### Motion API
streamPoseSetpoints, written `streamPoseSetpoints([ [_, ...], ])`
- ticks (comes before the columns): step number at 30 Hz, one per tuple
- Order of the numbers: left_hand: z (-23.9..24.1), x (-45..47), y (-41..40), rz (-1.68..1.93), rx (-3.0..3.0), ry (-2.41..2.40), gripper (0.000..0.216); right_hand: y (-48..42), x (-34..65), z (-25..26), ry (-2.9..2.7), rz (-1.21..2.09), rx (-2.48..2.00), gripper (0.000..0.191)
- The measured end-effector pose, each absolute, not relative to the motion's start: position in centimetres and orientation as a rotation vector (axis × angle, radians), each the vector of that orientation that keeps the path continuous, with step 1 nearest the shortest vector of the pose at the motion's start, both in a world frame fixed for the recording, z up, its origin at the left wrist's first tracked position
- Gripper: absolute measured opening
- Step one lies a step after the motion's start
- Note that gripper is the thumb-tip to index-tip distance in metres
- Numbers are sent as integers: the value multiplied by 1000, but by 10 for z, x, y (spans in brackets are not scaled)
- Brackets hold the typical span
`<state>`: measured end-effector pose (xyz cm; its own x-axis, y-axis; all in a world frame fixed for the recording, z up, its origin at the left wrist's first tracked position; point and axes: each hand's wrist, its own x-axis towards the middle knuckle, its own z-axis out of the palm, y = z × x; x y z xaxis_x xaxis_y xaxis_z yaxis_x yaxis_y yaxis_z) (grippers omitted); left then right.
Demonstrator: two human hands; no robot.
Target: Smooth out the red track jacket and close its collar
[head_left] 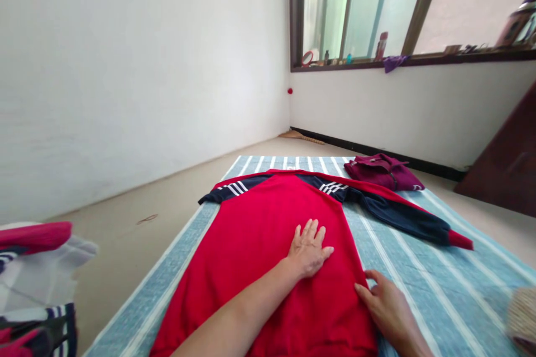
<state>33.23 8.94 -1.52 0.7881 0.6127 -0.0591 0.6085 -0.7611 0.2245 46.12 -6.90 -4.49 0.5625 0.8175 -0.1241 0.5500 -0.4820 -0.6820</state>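
Observation:
A red jacket [251, 245] with navy, white-striped shoulders lies spread flat, its collar at the far end. My left hand [309, 248] rests palm down on the body of the jacket, fingers spread. At the jacket's right side edge, my right hand [383, 301] pinches the cloth between thumb and fingers. The right-hand sleeve [389, 212] stretches out across the striped sheet, ending in a red cuff. On the other side only a short navy part of the sleeve shows; the rest is hidden.
Beneath the jacket is a blue-and-white striped sheet [419, 268]. A folded maroon garment [383, 172] sits at its far right. More clothes [37, 284] are piled at the left. A beige woven object [523, 318] shows at the right edge. Small items line the windowsill [355, 64].

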Motion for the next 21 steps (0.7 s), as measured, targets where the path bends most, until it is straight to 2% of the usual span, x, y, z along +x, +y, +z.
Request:
streamPoseSetpoints([
  [7, -8, 310, 55, -57, 2688, 726, 70, -82, 451, -62, -1037, 623, -2177, 67],
  [21, 4, 309, 42, -56, 2615, 654, 78, -86, 460, -96, -1077, 560, -2096, 60],
])
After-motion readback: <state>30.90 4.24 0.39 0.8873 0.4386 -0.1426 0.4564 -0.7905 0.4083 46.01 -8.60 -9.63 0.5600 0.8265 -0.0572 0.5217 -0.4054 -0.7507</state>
